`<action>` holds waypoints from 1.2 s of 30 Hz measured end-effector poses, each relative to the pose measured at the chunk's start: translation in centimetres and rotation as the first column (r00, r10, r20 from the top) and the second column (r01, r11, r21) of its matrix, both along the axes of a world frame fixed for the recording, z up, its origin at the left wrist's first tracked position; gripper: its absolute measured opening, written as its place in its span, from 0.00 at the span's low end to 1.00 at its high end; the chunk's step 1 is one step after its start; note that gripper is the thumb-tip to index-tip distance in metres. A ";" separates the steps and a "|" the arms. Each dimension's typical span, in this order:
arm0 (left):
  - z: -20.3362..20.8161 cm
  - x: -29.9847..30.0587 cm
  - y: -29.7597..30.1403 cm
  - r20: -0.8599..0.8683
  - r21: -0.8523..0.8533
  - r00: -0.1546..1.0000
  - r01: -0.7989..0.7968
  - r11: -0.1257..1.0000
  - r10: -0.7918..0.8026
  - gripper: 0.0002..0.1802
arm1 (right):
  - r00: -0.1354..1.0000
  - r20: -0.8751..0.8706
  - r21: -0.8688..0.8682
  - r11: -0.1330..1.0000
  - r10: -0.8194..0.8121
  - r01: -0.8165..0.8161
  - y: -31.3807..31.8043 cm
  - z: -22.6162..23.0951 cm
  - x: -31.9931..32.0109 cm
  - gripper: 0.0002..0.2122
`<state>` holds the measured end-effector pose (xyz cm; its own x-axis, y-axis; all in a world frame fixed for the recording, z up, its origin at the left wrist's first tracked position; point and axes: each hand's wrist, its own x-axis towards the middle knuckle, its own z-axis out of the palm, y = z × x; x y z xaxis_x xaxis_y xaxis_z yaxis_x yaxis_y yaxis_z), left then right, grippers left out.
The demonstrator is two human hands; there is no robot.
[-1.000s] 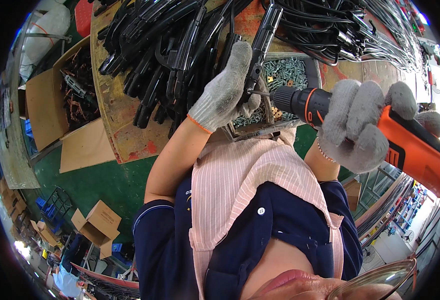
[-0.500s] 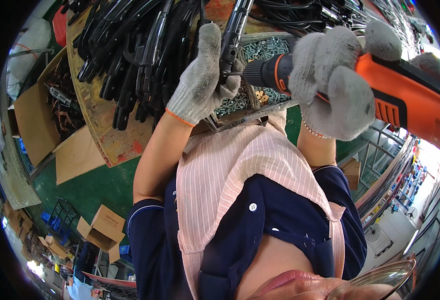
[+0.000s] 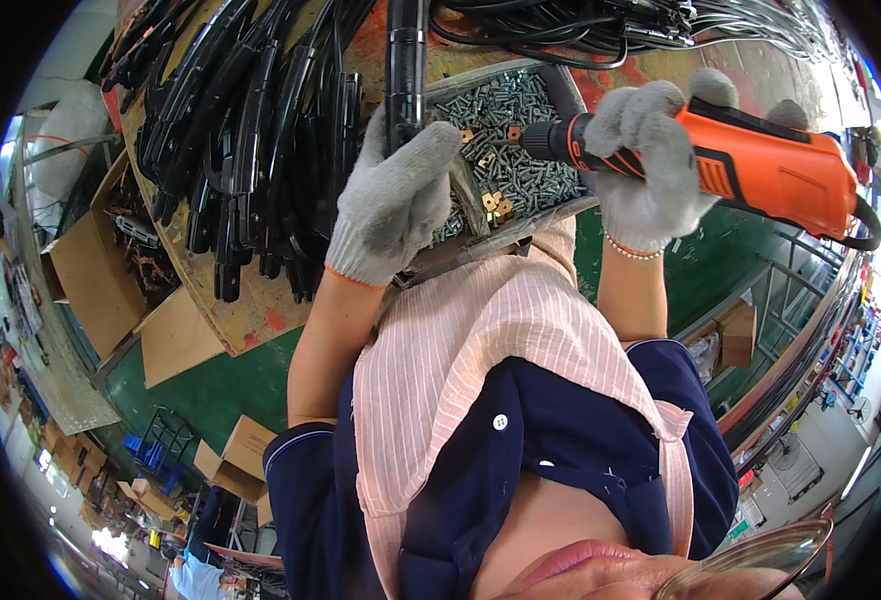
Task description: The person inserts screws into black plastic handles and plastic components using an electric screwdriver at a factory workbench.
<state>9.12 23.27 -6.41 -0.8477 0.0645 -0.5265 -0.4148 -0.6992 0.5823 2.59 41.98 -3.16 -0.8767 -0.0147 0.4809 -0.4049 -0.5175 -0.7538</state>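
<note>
My left hand (image 3: pixel 390 205), in a grey knitted glove, is closed round the lower end of a black tubular part (image 3: pixel 406 75) pointing away from me. In my gloved right hand (image 3: pixel 652 165) is an orange and black power screwdriver (image 3: pixel 760 165), with its nose directed left over the screw tray (image 3: pixel 566 92). A small copper-coloured piece shows at the nose; whether it is attached to the bit I cannot tell. Many silver screws (image 3: pixel 495 105) fill the tray, along with several small brass-coloured blocks (image 3: pixel 497 207). A divider (image 3: pixel 468 195) runs through the tray, partly hidden by my left hand.
Left on the worn table (image 3: pixel 250 318) lies a heap of similar black parts (image 3: pixel 250 150). Black cables (image 3: pixel 580 30) are bundled at the far side. An open cardboard box (image 3: pixel 95 270) stands beside the table at left. A person in light blue (image 3: pixel 197 577) is far off, lower left.
The screwdriver has moved away from the black part and its nose is now over the tray. My left hand has shifted slightly left and down, its thumb folding over the part.
</note>
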 end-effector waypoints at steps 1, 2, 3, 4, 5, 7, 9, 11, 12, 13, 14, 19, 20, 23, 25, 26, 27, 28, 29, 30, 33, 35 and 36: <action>-0.1 0.0 -0.2 -0.051 0.002 0.999 0.016 1.000 -0.016 0.18 | 0.997 0.020 0.088 0.994 -0.073 0.071 0.1 -0.6 0.1 0.22; 0.2 0.1 -0.2 -0.017 -0.015 1.000 -0.018 1.000 0.017 0.13 | 0.996 0.081 -0.086 0.995 -0.038 0.045 0.3 -1.0 -0.1 0.21; 0.3 0.1 -0.1 -0.010 -0.023 1.000 -0.017 1.000 0.016 0.13 | 0.995 0.088 -0.093 0.995 -0.038 0.046 0.5 -1.1 -0.2 0.21; 0.4 0.0 -0.1 0.007 -0.039 1.000 -0.020 0.999 0.020 0.13 | 0.994 0.089 -0.053 0.996 -0.062 0.066 0.7 -1.2 -0.3 0.21; 0.5 -0.1 -0.1 0.023 -0.056 0.999 -0.023 0.998 0.024 0.14 | 0.993 0.087 -0.012 0.996 -0.085 0.086 0.8 -1.3 -0.5 0.20; 0.6 -0.1 -0.2 0.031 -0.069 0.999 -0.013 0.998 0.016 0.14 | 0.989 0.093 -0.019 0.993 -0.118 0.120 1.0 -1.8 -0.8 0.20; 0.6 0.1 -0.1 0.042 -0.076 0.999 0.000 0.997 0.003 0.14 | 0.983 0.100 -0.020 0.987 -0.155 0.158 1.0 -2.1 -0.8 0.19; 0.7 0.0 0.1 0.034 -0.088 0.998 -0.045 0.995 0.048 0.16 | 0.988 0.087 -0.038 0.991 -0.126 0.130 0.9 -2.4 -1.0 0.20; 0.8 0.0 0.1 0.035 -0.090 0.998 -0.043 0.995 0.046 0.16 | 0.988 0.089 -0.039 0.991 -0.128 0.132 1.0 -2.6 -1.1 0.20; 1.0 0.0 0.1 0.035 -0.082 0.999 -0.034 0.996 0.037 0.15 | 0.991 0.100 -0.071 0.993 -0.092 0.100 1.0 -2.8 -1.1 0.20; 1.0 0.0 0.0 0.032 -0.074 0.999 -0.025 0.997 0.027 0.15 | 0.993 0.108 -0.102 0.992 -0.057 0.068 1.0 -2.9 -1.1 0.20; 1.0 -0.2 -0.2 0.040 -0.119 0.999 0.027 0.992 -0.022 0.29 | 0.995 0.072 -0.071 0.994 -0.072 0.078 1.2 -1.9 -1.2 0.21; 1.1 -0.2 -0.3 0.081 -0.203 0.996 0.064 0.977 -0.048 0.36 | 0.998 0.000 -0.060 0.996 -0.069 0.069 1.2 -1.3 -1.2 0.23; 1.3 -0.4 0.3 0.120 -0.346 0.992 0.086 0.934 -0.047 0.50 | 0.996 0.074 -0.170 0.985 0.056 -0.043 2.7 0.3 -1.4 0.23; 1.6 -0.3 1.0 0.118 -0.382 0.993 0.073 0.921 -0.029 0.54 | 0.999 0.032 -0.182 0.983 -0.022 0.027 2.5 2.0 -1.7 0.19; 1.3 -0.3 1.4 0.108 -0.390 0.994 0.063 0.919 -0.022 0.54 | 0.998 0.016 -0.253 0.966 0.063 -0.057 3.4 2.5 -1.9 0.17; 1.2 -0.3 1.7 0.099 -0.397 0.995 0.051 0.916 -0.013 0.54 | 0.989 -0.007 -0.320 0.936 0.149 -0.143 3.8 2.8 -2.1 0.14; 1.5 -0.4 1.9 0.120 -0.355 0.992 0.067 0.932 -0.025 0.54 | 0.988 -0.013 -0.322 0.935 0.151 -0.148 3.9 3.1 -2.4 0.14; 1.6 -0.4 2.0 0.117 -0.361 0.993 0.058 0.931 -0.016 0.54 | 0.984 -0.041 -0.411 0.895 0.173 -0.174 3.4 3.6 -2.7 0.13; 1.6 -0.5 2.1 0.111 -0.321 0.993 0.064 0.945 -0.029 0.53 | 0.979 -0.069 -0.495 0.845 0.192 -0.201 2.9 3.8 -3.0 0.12; 1.3 -0.4 2.0 0.089 -0.259 0.995 0.065 0.964 -0.043 0.53 | 0.948 -0.089 -0.392 0.864 0.306 -0.316 2.0 4.0 -3.3 0.13; 1.5 -0.5 1.9 0.070 -0.198 0.997 0.047 0.979 -0.034 0.53 | 0.929 -0.120 -0.375 0.850 0.351 -0.369 1.4 3.7 -3.6 0.14; 0.9 -0.4 1.8 0.075 -0.167 0.996 0.054 0.984 -0.042 0.54 | 0.910 -0.147 -0.354 0.838 0.389 -0.415 1.1 3.6 -3.7 0.14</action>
<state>8.74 25.07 -5.46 -0.8061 0.0089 -0.5917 -0.4895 -0.5718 0.6584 -1.09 43.04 0.42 -0.7982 -0.1686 0.5783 -0.1426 -0.8799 -0.4532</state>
